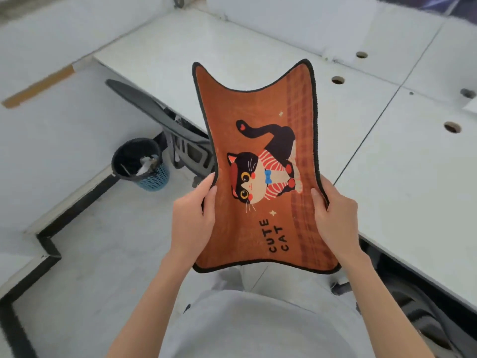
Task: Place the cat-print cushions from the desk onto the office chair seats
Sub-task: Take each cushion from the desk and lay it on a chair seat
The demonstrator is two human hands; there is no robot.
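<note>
Cat-print cushion (pixel 260 171), orange with "CUTE CAT" lettering, is held up over the white desk's (pixel 387 202) near edge, left hand (pixel 196 213) and right hand (pixel 335 215) each gripping a side. Far left, a lined blue wastebasket (pixel 152 180) holds crumpled scraps beside an office chair (pixel 180 140).
</note>
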